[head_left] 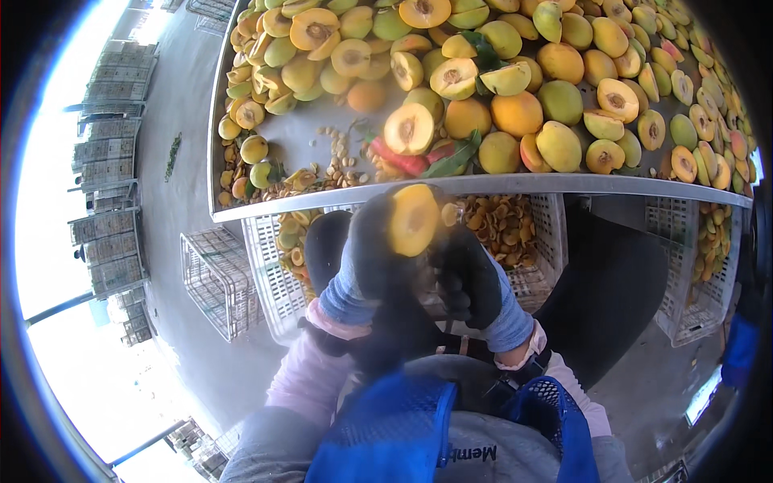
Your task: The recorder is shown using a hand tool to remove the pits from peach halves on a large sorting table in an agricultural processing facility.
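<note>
A halved yellow peach [413, 219], its cut face turned up, is held in my left hand [372, 245], which wears a dark glove with a blue cuff. Close beside it is my right hand [471, 282], gloved the same way, with its fingers curled. Whatever the right fingers hold is blurred and hidden. A small brownish piece, perhaps a pit [450, 213], shows at the peach's right edge. Both hands are just in front of the metal table [515, 184], below its rim. Whole and halved peaches [517, 114] are heaped on it.
Loose pits [342, 157], green leaves [457, 157] and a red item [398, 158] lie near the table's front edge. Under it stand white crates [274, 278] of peach pieces [499, 229]. Another crate [219, 278] sits on the floor at left, with stacked crates [113, 153] beyond.
</note>
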Available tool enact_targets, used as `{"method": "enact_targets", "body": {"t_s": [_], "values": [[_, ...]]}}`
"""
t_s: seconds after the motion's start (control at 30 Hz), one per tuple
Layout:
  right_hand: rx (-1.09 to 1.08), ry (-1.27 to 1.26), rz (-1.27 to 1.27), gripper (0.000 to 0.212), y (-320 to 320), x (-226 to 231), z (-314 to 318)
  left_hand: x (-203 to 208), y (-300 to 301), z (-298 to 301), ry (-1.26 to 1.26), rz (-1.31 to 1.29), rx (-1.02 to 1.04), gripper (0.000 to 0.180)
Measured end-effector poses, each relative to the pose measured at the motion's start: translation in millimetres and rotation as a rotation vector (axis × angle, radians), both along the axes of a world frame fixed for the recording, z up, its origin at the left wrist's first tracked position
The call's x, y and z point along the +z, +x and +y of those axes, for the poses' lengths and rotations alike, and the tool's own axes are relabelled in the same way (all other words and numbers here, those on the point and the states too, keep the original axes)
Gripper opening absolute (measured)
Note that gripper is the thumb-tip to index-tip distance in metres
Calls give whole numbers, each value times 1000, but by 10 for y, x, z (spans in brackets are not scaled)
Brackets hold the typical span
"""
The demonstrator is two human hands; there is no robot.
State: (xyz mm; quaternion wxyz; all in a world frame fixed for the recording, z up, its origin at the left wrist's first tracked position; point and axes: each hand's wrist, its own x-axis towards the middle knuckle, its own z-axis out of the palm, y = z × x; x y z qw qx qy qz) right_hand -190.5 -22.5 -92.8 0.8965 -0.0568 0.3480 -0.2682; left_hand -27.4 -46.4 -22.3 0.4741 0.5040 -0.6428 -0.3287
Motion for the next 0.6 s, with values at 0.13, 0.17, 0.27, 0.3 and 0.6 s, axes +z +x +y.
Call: {"method": "enact_targets", "body": {"t_s": [0.13, 0.17, 0.27, 0.3, 0.6], "values": [[194, -240, 187, 26, -63, 455, -63, -32, 44, 178, -219, -448, 132, 44], [195, -237, 191, 26, 17, 454, -8, -24, -14, 196, 13, -262, 147, 41], [23, -934, 529, 27, 186, 365, 135, -52, -137, 358, 403, 386, 213, 35], [78, -913, 552, 27, 195, 329, 164, -18, -156, 394, 538, 641, 242, 36], [-74, -1075, 642, 26, 214, 449, 355, -70, -360, 578, 324, 462, 429, 39]]}}
